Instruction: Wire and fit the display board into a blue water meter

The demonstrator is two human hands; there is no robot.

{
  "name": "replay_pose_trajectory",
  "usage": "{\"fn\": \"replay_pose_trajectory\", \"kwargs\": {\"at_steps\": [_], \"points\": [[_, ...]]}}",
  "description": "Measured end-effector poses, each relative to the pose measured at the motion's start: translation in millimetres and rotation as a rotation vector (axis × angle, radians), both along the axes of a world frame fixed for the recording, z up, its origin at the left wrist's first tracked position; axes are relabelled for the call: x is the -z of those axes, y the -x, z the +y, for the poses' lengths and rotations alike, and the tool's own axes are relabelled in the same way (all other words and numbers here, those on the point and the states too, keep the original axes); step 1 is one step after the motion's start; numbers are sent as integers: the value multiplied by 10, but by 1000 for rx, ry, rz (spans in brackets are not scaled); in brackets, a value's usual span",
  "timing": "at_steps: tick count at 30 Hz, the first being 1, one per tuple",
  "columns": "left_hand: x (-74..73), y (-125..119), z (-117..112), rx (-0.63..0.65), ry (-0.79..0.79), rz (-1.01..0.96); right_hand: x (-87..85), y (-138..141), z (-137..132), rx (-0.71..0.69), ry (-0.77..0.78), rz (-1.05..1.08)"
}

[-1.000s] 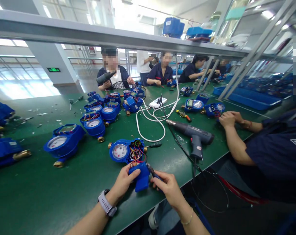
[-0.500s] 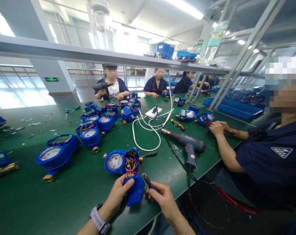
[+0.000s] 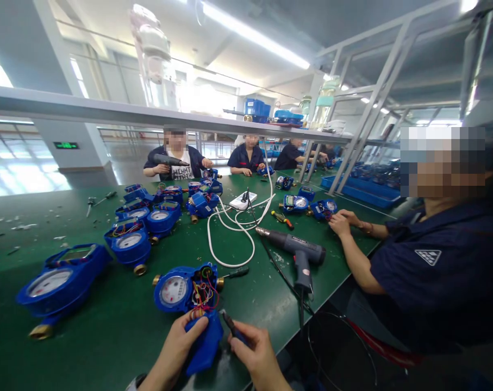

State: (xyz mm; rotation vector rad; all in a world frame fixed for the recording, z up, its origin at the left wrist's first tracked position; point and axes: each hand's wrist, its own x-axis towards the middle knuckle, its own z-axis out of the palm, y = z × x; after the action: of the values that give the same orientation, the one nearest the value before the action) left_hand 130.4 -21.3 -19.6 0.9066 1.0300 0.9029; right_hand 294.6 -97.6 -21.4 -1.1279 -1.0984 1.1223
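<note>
With the blue cover (image 3: 207, 343) as the clock's centre, a blue meter (image 3: 67, 288) at ten o'clock looks heavy, best lifted by its body. At eleven, the uncovered meter (image 3: 163, 306) rests on the green surface (image 3: 119, 347), probably just as weighty; the thin coloured wires (image 3: 205, 296) between it and the cover look soft and easily torn. At nine, the left hand (image 3: 179, 342) has its grip closed on the cover, thumb over its face. The cover seems light, stiff and slightly slick, safest held by its edges, away from the wires. At three, the right hand (image 3: 256, 349) has its grip wrapped around dark-handled pliers (image 3: 235, 328), rigid and best held by the handles; whether their tip touches the cover, I cannot tell. A heat gun (image 3: 297, 248) lies between one and two, its handle the place to grasp.

As for writing, left to right: the green sign (image 3: 66, 145), the dial (image 3: 173, 290) with its small digits, the heat gun's pale lettering and the triangular badge (image 3: 428, 257) on a neighbour's sleeve are all too small to read.
</note>
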Motion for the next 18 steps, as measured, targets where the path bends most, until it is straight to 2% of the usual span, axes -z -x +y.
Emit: {"fn": "replay_pose_trajectory", "kwargs": {"at_steps": [4,8,18], "points": [[-34,-7,-1,24,-13,30,75,-7,39,12,0,36],[11,-19,8,-9,-34,41,125,-14,49,21,4,26],[83,-23,22,-52,-30,36,109,-10,39,16,-21,1]]}}
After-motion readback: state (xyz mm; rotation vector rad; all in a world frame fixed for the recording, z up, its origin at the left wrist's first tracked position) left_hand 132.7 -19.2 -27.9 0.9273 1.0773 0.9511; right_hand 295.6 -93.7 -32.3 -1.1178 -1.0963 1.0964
